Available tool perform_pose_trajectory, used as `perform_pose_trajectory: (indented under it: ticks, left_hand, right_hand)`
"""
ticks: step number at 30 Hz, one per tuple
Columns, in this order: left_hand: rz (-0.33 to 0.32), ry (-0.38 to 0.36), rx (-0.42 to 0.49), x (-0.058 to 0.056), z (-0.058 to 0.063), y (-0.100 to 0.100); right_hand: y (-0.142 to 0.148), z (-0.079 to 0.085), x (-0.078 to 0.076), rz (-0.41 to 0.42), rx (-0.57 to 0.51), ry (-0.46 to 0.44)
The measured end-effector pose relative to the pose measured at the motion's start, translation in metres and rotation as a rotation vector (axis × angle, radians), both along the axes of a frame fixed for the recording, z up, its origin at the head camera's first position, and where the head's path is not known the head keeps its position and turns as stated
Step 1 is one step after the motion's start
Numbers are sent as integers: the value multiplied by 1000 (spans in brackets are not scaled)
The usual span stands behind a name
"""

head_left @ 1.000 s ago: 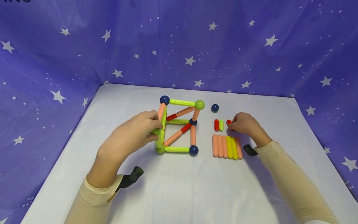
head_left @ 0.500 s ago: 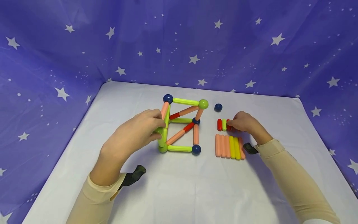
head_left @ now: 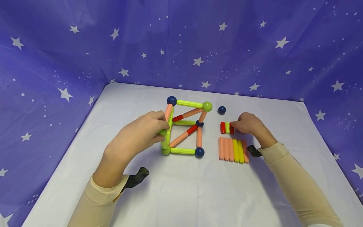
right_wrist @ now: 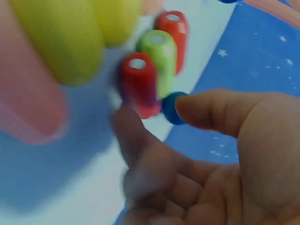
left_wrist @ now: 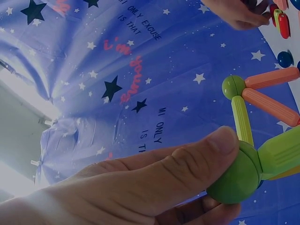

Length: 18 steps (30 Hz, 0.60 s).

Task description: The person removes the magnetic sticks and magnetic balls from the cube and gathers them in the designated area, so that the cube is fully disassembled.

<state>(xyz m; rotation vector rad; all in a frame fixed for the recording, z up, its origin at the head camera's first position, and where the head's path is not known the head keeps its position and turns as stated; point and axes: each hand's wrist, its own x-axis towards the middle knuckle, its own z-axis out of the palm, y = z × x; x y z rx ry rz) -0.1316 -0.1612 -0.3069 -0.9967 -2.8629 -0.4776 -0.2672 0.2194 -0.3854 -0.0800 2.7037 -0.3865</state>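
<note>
My left hand pinches a green ball at the upper left of a standing frame of magnetic sticks and balls. Lime, salmon and red sticks join its navy and green balls, with diagonals inside. On the right, my right hand has a fingertip at a short red stick, which lies beside a short lime stick and another short red stick. The right wrist view shows its thumb spread away from that index finger, with nothing gripped between them.
A loose navy ball lies behind the short sticks. In front of them is a row of long salmon sticks and yellow sticks. White cloth covers the table; a purple starry curtain rises behind and at the sides.
The rightmost short red stick has moved left against the lime one, and my right hand's pinch on it has loosened. My left hand keeps its hold on the green ball. The head view shifted slightly.
</note>
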Motion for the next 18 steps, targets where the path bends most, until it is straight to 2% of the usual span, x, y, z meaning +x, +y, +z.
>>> perform_pose_trajectory:
  ticks: [2,4,7,9,12,15,18]
  left_hand:
    - [-1,0,-2,0,0,0]
    - [1,-2,-7,-1,1,0]
    - [6,-5,-12,-1,1,0]
    - [9,-5,-11,0,2,-1]
    - [13,-6,-4,0,1,-2]
    - [9,-10,-2,0,1,-1]
    - [3,-10,-6,0,1,0]
  right_hand:
    - [-6,8,2,23,-62,142]
    - [-16,19,5,56,-187,285]
    - [-39,35,9,177,-382,424]
    - [-56,43,10,272,-445,454]
    - [-76,47,10,395,-446,469]
    - [-90,45,10,425,-428,477]
    - [-98,42,10,407,-445,499]
